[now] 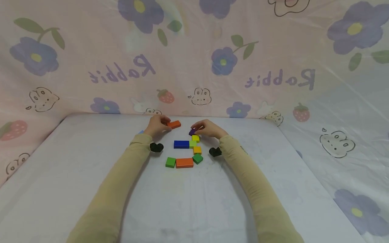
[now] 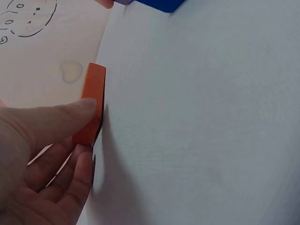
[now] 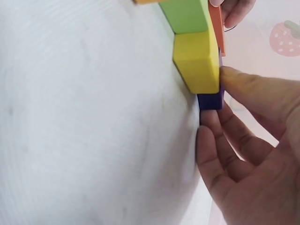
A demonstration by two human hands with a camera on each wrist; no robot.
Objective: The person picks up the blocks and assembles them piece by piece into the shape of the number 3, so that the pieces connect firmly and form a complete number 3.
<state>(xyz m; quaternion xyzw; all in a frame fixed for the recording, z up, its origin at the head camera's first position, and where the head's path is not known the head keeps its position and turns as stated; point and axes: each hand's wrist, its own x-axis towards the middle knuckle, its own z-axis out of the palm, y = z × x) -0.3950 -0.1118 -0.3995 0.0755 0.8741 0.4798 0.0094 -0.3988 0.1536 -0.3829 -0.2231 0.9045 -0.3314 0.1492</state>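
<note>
My left hand (image 1: pixel 156 125) pinches an orange block (image 1: pixel 174 124) at the far side of the table. In the left wrist view, the thumb lies over the face of that orange block (image 2: pixel 94 77) and the fingertips are at its lower end. To the right, my right hand (image 1: pixel 209 128) holds a small purple block (image 1: pixel 192 132) between thumb and fingers. In the right wrist view the purple block (image 3: pixel 210 101) sits right by a yellow block (image 3: pixel 197 63), which partly hides it. A light green block (image 3: pixel 187 18) adjoins the yellow one.
Nearer lie a long dark blue block (image 1: pixel 181 144), an amber block (image 1: pixel 197 150), and a row with a green block (image 1: pixel 170 162), an orange block (image 1: pixel 184 163) and a tilted green block (image 1: pixel 198 159). Something light blue (image 1: pixel 141 132) shows beside the left wrist. A patterned curtain (image 1: pixel 179 74) stands behind.
</note>
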